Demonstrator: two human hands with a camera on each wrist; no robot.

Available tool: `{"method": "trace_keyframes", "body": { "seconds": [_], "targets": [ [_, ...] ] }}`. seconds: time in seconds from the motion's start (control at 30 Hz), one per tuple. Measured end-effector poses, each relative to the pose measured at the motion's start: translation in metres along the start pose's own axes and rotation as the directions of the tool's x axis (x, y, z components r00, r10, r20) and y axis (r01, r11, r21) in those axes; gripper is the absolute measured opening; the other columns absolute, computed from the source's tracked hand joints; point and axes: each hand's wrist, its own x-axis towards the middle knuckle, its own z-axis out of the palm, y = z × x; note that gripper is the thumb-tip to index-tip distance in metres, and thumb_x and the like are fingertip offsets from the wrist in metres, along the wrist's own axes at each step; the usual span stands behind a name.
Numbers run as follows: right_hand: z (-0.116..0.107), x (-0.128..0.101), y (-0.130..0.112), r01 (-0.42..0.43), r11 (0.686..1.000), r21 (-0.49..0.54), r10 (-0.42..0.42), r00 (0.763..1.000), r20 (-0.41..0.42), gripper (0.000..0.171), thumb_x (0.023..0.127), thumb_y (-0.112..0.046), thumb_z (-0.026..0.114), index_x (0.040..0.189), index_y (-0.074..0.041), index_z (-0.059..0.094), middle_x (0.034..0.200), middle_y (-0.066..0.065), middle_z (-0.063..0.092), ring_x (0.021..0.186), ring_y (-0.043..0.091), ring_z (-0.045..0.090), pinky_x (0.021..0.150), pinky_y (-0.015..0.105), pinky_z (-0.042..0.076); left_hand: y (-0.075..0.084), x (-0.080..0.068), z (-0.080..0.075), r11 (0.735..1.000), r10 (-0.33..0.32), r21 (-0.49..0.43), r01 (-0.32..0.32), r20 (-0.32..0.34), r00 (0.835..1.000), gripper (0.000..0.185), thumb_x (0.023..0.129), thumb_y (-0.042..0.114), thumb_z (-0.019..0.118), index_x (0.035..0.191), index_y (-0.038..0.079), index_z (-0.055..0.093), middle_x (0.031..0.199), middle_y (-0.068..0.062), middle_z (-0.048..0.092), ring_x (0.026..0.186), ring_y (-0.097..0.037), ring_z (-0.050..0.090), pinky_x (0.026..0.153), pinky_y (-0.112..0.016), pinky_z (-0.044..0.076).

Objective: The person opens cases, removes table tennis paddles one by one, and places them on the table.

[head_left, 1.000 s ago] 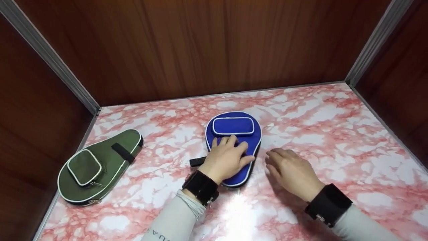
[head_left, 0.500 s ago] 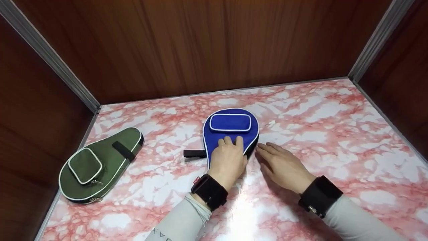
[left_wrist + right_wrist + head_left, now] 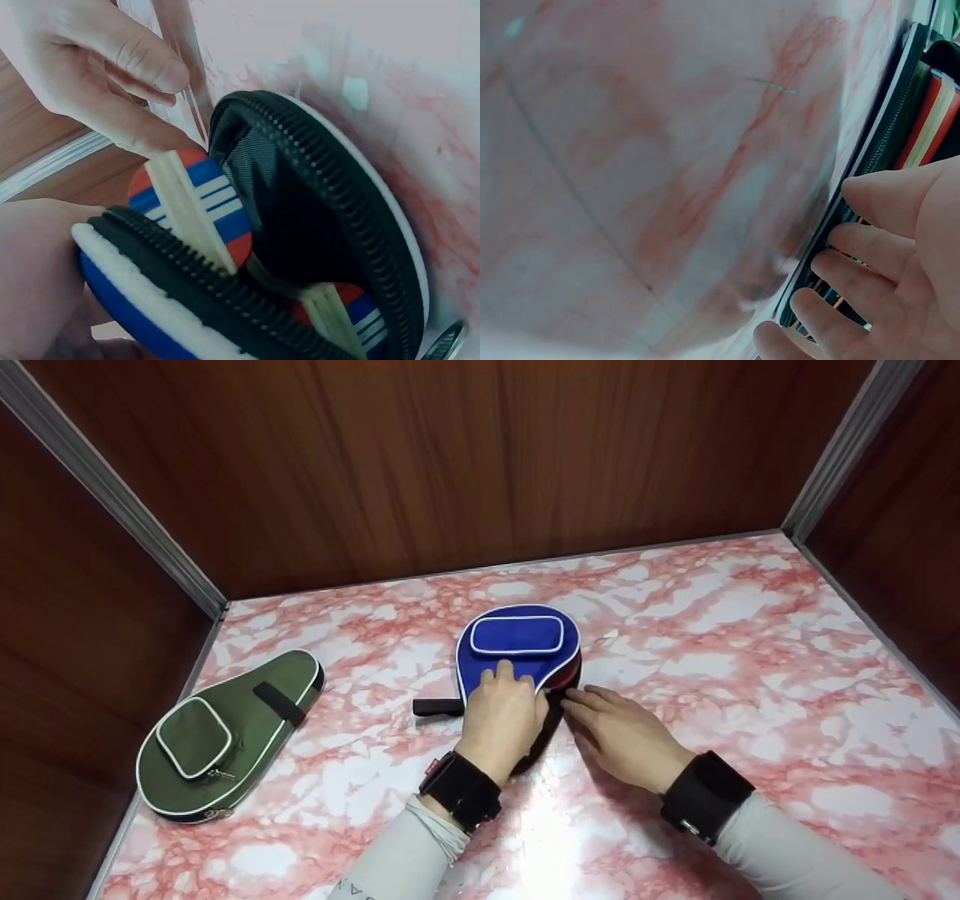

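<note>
A blue table tennis bat case (image 3: 517, 679) with white piping lies on the table, its cover raised along the right side. My left hand (image 3: 501, 720) grips the edge of that cover, thumb on the near-right side. Inside the case, the left wrist view shows two striped bat handles, one bat handle (image 3: 199, 214) close to the cover and a lower bat handle (image 3: 345, 322) partly hidden by the zip. My right hand (image 3: 630, 739) has its fingertips at the lower zip edge, fingers nearly straight; the right wrist view shows them along the zip (image 3: 889, 139).
A green bat case (image 3: 247, 697) with a small pocket and black strap lies to the left, zipped. The blue case's black strap (image 3: 437, 707) sticks out leftward. Brown wood panels (image 3: 480, 472) with metal corner posts stand around the marbled pink and white table (image 3: 360, 637).
My left hand has gone from lying flat on the blue case to gripping its cover and lifting the right side, baring the inside. My right hand has moved left to the case's edge.
</note>
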Motion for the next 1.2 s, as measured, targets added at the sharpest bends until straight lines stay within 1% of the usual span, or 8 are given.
{"method": "trace_keyframes", "body": {
  "seconds": [0.3, 0.6, 0.67, 0.8, 0.93, 1.03, 1.13, 1.2],
  "targets": [
    [0.000, 0.002, 0.000, 0.006, 1.000, -0.005, -0.006, 0.999, -0.031, 0.039, 0.107, -0.014, 0.071, 0.141, 0.006, 0.070, 0.148, 0.026, 0.066, 0.139, 0.046, 0.062, 0.118, 0.056, 0.046, -0.008, -0.002, -0.002, 0.999, 0.010, -0.050, -0.012, -0.034, 0.999, 0.030, 0.105, 0.030, 0.071, 0.094, 0.003, 0.079, 0.092, -0.015, 0.071, 0.078, -0.033, 0.071, 0.068, -0.044, 0.061],
    [0.000, 0.003, 0.001, 0.007, 1.000, 0.016, -0.006, 0.999, -0.049, 0.035, 0.107, -0.012, 0.072, 0.138, 0.004, 0.072, 0.144, 0.023, 0.069, 0.136, 0.045, 0.063, 0.116, 0.057, 0.048, -0.027, -0.009, -0.006, 0.968, -0.019, -0.250, 0.005, -0.054, 0.998, 0.024, 0.109, 0.021, 0.066, 0.094, 0.003, 0.070, 0.085, -0.015, 0.067, 0.077, -0.038, 0.072, 0.071, -0.051, 0.060],
    [0.000, 0.003, 0.001, 0.006, 1.000, 0.015, -0.005, 0.999, -0.050, 0.035, 0.106, -0.013, 0.073, 0.138, 0.004, 0.073, 0.144, 0.023, 0.069, 0.136, 0.045, 0.064, 0.116, 0.057, 0.048, -0.033, -0.011, -0.007, 0.950, -0.037, -0.311, 0.022, -0.041, 0.998, 0.022, 0.109, 0.019, 0.066, 0.094, 0.004, 0.067, 0.082, -0.012, 0.065, 0.074, -0.036, 0.070, 0.069, -0.051, 0.059],
    [0.000, 0.005, 0.000, 0.011, 1.000, 0.011, -0.010, 0.999, -0.045, 0.035, 0.107, -0.013, 0.072, 0.137, 0.003, 0.073, 0.143, 0.023, 0.069, 0.135, 0.045, 0.064, 0.115, 0.057, 0.048, -0.044, -0.015, -0.012, 0.893, -0.112, -0.436, 0.114, 0.030, 0.993, 0.021, 0.112, 0.018, 0.062, 0.093, 0.007, 0.062, 0.078, -0.005, 0.057, 0.069, -0.031, 0.063, 0.067, -0.048, 0.056],
    [-0.002, 0.008, 0.003, 0.008, 1.000, 0.007, -0.008, 1.000, -0.027, 0.035, 0.108, -0.013, 0.071, 0.138, 0.004, 0.072, 0.144, 0.024, 0.069, 0.136, 0.046, 0.064, 0.116, 0.058, 0.048, -0.051, -0.016, -0.013, 0.835, -0.183, -0.523, 0.172, 0.031, 0.983, 0.026, 0.111, 0.017, 0.059, 0.087, 0.009, 0.052, 0.073, -0.005, 0.049, 0.068, -0.036, 0.061, 0.067, -0.053, 0.053],
    [-0.005, 0.010, 0.008, -0.013, 1.000, 0.004, 0.013, 1.000, -0.023, 0.035, 0.107, -0.012, 0.071, 0.138, 0.006, 0.072, 0.143, 0.025, 0.069, 0.136, 0.047, 0.063, 0.116, 0.058, 0.048, -0.053, -0.017, -0.013, 0.792, -0.199, -0.581, 0.187, 0.043, 0.979, 0.029, 0.110, 0.018, 0.058, 0.085, 0.010, 0.046, 0.072, -0.005, 0.044, 0.069, -0.039, 0.059, 0.069, -0.056, 0.052],
    [-0.006, 0.013, 0.011, -0.021, 1.000, -0.002, 0.021, 0.999, -0.034, 0.035, 0.106, -0.011, 0.072, 0.136, 0.006, 0.072, 0.141, 0.025, 0.070, 0.134, 0.046, 0.065, 0.114, 0.058, 0.049, -0.055, -0.018, -0.013, 0.751, -0.200, -0.624, 0.217, 0.098, 0.975, 0.028, 0.112, 0.020, 0.056, 0.087, 0.012, 0.045, 0.073, -0.002, 0.041, 0.069, -0.032, 0.055, 0.068, -0.052, 0.052],
    [-0.005, 0.015, 0.012, -0.010, 1.000, -0.010, 0.009, 0.999, -0.046, 0.033, 0.106, -0.011, 0.073, 0.135, 0.006, 0.073, 0.139, 0.024, 0.072, 0.131, 0.044, 0.067, 0.113, 0.057, 0.051, -0.058, -0.020, -0.015, 0.737, -0.207, -0.632, 0.239, 0.126, 0.970, 0.026, 0.112, 0.021, 0.056, 0.088, 0.013, 0.046, 0.074, -0.001, 0.040, 0.069, -0.027, 0.052, 0.066, -0.048, 0.051]
  ]
}}
